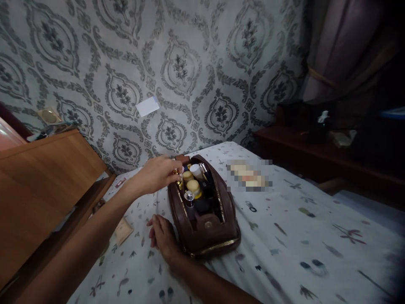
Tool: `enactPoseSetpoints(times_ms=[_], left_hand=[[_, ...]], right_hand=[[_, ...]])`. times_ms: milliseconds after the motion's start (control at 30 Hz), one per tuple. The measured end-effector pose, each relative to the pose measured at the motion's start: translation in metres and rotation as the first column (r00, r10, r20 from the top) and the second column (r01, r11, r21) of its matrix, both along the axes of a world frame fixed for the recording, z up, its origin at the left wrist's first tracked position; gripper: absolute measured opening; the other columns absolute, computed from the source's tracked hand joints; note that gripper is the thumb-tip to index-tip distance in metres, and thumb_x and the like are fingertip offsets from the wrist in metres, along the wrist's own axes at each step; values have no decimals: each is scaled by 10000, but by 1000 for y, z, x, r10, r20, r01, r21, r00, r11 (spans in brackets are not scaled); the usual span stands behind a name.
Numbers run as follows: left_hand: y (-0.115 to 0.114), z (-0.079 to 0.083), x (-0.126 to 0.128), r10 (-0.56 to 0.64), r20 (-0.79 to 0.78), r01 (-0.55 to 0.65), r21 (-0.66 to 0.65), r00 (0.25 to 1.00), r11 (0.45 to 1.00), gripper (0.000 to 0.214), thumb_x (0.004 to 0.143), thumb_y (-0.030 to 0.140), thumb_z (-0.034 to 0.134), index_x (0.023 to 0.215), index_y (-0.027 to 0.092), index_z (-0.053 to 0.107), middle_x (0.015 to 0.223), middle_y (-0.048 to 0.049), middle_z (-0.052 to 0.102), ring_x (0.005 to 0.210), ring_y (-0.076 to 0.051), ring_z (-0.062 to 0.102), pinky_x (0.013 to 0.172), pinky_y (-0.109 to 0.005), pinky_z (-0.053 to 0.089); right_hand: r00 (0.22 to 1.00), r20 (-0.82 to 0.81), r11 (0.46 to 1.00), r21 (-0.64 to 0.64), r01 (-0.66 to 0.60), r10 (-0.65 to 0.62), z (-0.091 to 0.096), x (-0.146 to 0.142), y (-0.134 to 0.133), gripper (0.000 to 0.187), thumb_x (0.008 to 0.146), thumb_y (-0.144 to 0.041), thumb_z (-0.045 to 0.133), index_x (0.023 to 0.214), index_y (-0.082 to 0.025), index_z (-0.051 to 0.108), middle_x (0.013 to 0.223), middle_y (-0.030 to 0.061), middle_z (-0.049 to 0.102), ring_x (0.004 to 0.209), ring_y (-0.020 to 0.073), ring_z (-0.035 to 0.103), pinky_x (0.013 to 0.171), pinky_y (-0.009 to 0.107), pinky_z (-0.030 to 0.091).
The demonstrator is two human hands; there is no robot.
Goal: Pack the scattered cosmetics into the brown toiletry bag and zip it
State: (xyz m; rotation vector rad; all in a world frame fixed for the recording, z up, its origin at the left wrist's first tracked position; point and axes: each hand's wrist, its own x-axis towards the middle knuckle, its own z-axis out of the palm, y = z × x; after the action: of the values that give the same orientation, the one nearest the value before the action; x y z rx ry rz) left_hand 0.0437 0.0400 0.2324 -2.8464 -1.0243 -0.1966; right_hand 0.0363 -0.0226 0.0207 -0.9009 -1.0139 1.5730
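Observation:
A brown leather makeup bag lies on the bed with its zipped top spread wide. Inside it, cream-coloured round-lidded jars, a white-capped container, a clear-topped bottle and several dark items are packed together. My left hand reaches over the bag's far left edge, its fingertips closed round a small gold-coloured item; its exact kind is partly hidden. On the sheet left of the bag rests my right hand, holding nothing, fingers loosely bent.
The patterned bed sheet spreads under the bag. A pixelated item lies to the right, and a beige packet lies behind my left forearm. A wooden headboard-like panel borders the left; a dark red shelf stands at right.

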Motion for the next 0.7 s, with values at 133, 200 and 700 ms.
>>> enactPoseSetpoints(times_ms=[133, 200, 700], left_hand=[[5, 3, 10, 28, -160, -33, -28, 987, 999, 103, 841, 266, 618, 901, 246, 698, 803, 4, 648, 829, -187, 564, 695, -248, 363], [4, 7, 19, 33, -252, -40, -23, 967, 999, 92, 826, 244, 624, 895, 233, 684, 828, 4, 653, 859, -186, 574, 691, -249, 369], [14, -1, 59, 150, -686, -159, 51, 712, 986, 171, 729, 208, 655, 892, 183, 700, 901, -85, 719, 853, -249, 667, 651, -288, 457]], right_hand=[[1000, 20, 1000, 13, -3, 3, 4, 3, -2, 345, 936, -464, 374, 804, -185, 530, 575, -62, 469, 410, 70, 421, 414, 197, 289], [999, 34, 1000, -8, -10, 10, 6, 4, -3, 305, 950, -388, 356, 808, -180, 527, 577, -63, 465, 408, 65, 412, 411, 191, 288], [998, 62, 1000, 9, -25, 24, 9, 5, -4, 287, 976, -285, 313, 795, -184, 512, 590, -61, 461, 409, 62, 409, 408, 193, 264]])
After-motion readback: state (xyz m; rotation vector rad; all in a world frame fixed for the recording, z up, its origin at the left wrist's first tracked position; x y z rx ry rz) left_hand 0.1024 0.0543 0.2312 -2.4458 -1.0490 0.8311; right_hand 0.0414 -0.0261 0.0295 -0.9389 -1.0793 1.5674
